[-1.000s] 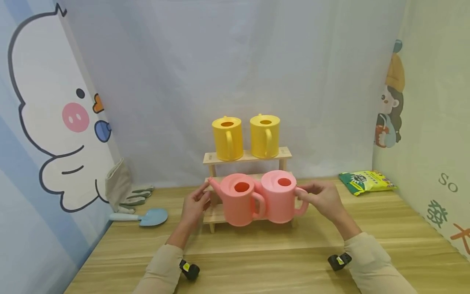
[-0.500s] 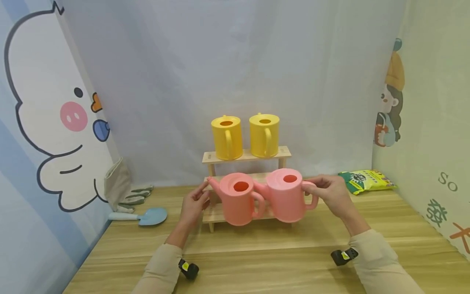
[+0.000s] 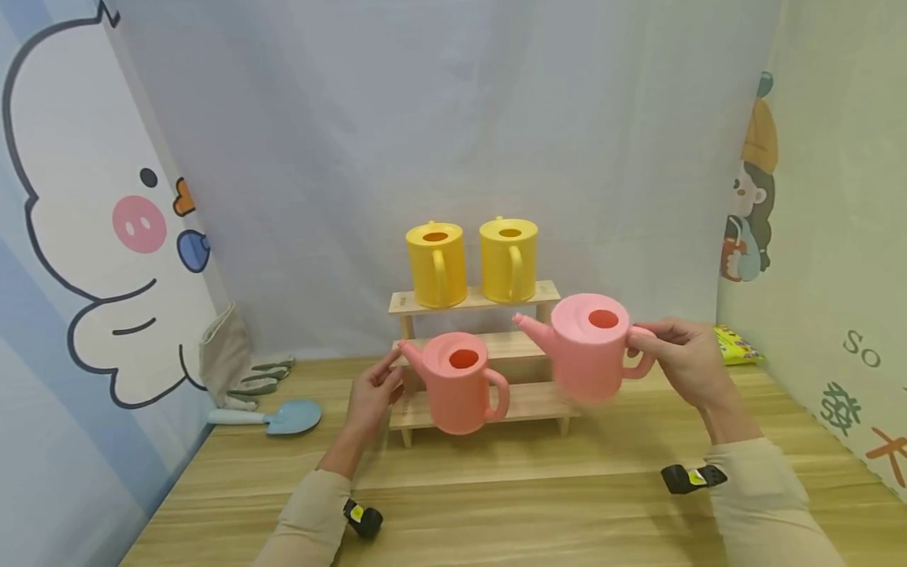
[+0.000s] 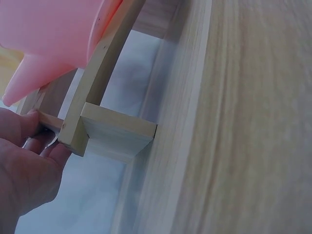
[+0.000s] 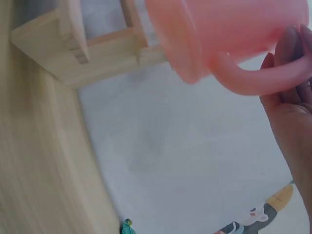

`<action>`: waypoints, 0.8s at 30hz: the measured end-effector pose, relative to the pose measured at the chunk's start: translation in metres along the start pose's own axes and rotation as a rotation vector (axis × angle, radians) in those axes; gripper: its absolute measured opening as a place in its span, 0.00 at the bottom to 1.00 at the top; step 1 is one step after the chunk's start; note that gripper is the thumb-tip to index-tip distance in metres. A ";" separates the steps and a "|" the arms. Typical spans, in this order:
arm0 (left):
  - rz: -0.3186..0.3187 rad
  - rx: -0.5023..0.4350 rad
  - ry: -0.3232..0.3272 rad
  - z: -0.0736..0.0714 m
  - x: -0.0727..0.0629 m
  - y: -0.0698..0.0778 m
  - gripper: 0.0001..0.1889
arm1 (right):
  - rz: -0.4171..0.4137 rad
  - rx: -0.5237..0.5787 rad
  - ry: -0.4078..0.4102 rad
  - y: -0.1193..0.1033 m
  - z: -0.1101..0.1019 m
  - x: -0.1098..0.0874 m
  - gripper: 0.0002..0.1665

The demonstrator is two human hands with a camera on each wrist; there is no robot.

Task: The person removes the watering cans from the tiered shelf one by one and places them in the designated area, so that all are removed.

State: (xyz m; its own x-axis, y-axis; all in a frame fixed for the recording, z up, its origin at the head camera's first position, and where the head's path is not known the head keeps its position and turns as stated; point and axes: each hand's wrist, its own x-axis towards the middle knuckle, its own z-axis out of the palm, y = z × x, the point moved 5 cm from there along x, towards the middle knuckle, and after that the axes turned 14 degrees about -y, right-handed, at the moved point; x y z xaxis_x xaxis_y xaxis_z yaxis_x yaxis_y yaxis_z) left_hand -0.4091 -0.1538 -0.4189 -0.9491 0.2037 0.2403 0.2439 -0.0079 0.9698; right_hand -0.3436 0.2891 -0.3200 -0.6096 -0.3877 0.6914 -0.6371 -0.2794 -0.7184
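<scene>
In the head view my right hand (image 3: 680, 362) holds a pink watering can (image 3: 590, 354) by its handle, raised to the right of a three-tier wooden stand (image 3: 546, 408). The right wrist view shows fingers wrapped around the handle (image 5: 263, 82). A coral-pink watering can (image 3: 457, 394) sits on the bottom tier, spout to the left. My left hand (image 3: 374, 398) is beside that spout; the left wrist view shows it gripping the left end of a stand board (image 4: 74, 131) between thumb and fingers. Two yellow watering cans (image 3: 437, 268) stand on the top tier.
A light-blue hand trowel (image 3: 294, 417) and a pair of gardening gloves (image 3: 230, 354) lie at the left of the wooden table (image 3: 496, 520). A green and yellow packet (image 3: 738, 346) is at the back right, partly behind my right hand. Cloth walls surround the table.
My right hand has moved the pink watering can up and to the right, away from the coral one and off the stand's front. The left hand has stayed in place.
</scene>
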 end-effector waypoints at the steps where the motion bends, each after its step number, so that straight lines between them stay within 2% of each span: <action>1: -0.002 0.002 0.003 0.000 0.000 0.000 0.22 | -0.033 0.046 -0.014 -0.003 -0.002 0.000 0.16; 2: -0.003 0.005 0.004 0.000 0.000 0.000 0.22 | -0.060 0.078 -0.019 -0.006 -0.004 -0.001 0.16; 5: -0.008 0.006 0.011 0.000 0.000 -0.001 0.21 | -0.101 0.115 0.033 -0.014 -0.014 -0.005 0.16; 12: -0.006 -0.001 0.019 0.000 -0.001 0.000 0.21 | -0.141 0.151 0.265 -0.029 -0.039 -0.017 0.15; 17: -0.006 0.007 0.023 0.000 -0.001 0.000 0.21 | -0.173 0.174 0.395 -0.029 -0.050 -0.021 0.13; 20: -0.004 0.010 0.023 0.000 0.000 0.000 0.21 | -0.110 0.132 0.498 -0.021 -0.056 -0.024 0.11; 22: -0.001 0.008 0.025 0.000 0.001 0.000 0.21 | -0.035 0.116 0.552 -0.012 -0.059 -0.026 0.09; 24: 0.001 0.001 0.028 0.000 0.001 -0.001 0.21 | 0.060 0.082 0.570 -0.003 -0.059 -0.028 0.06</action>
State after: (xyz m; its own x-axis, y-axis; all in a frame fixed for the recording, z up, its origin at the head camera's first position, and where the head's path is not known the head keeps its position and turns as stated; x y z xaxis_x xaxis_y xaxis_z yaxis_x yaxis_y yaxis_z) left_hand -0.4106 -0.1533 -0.4191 -0.9542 0.1761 0.2420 0.2445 -0.0075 0.9696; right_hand -0.3523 0.3524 -0.3329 -0.8161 0.1235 0.5646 -0.5685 -0.3475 -0.7457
